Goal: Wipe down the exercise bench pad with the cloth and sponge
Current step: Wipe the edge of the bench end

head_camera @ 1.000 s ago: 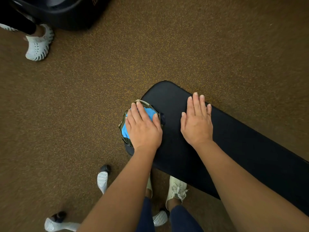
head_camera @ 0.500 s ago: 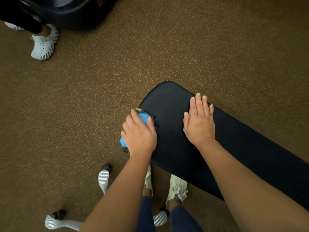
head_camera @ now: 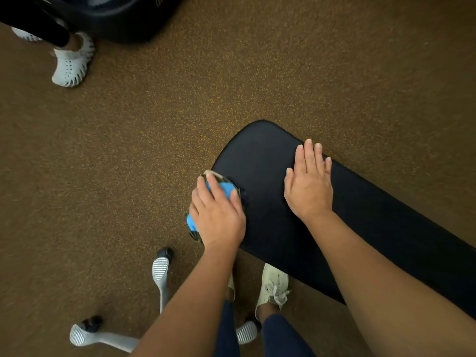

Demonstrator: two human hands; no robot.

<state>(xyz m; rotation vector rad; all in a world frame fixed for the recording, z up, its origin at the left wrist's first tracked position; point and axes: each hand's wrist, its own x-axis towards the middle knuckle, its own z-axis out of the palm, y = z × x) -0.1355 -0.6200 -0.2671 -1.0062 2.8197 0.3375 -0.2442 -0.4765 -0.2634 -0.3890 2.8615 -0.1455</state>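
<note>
A long black bench pad (head_camera: pixel 262 155) runs from the middle of the view down to the right edge. My left hand (head_camera: pixel 217 215) presses flat on a blue sponge (head_camera: pixel 226 188) wrapped in a dark patterned cloth (head_camera: pixel 213 173) at the pad's left edge, partly hanging over it. Most of the sponge and cloth is hidden under the palm. Flat on the pad to the right rests my right hand (head_camera: pixel 309 186), fingers together and holding nothing.
Brown speckled carpet (head_camera: pixel 154 140) lies all around. Grey chair-base legs (head_camera: pixel 160 274) with casters stand at lower left beside my pale shoes (head_camera: pixel 273 284). Another person's white clog (head_camera: pixel 72 63) and a dark object (head_camera: pixel 116 19) are at upper left.
My left hand slid the sponge and cloth toward the pad's left edge and slightly down, and the cloth bunched under the palm. The right hand stayed put.
</note>
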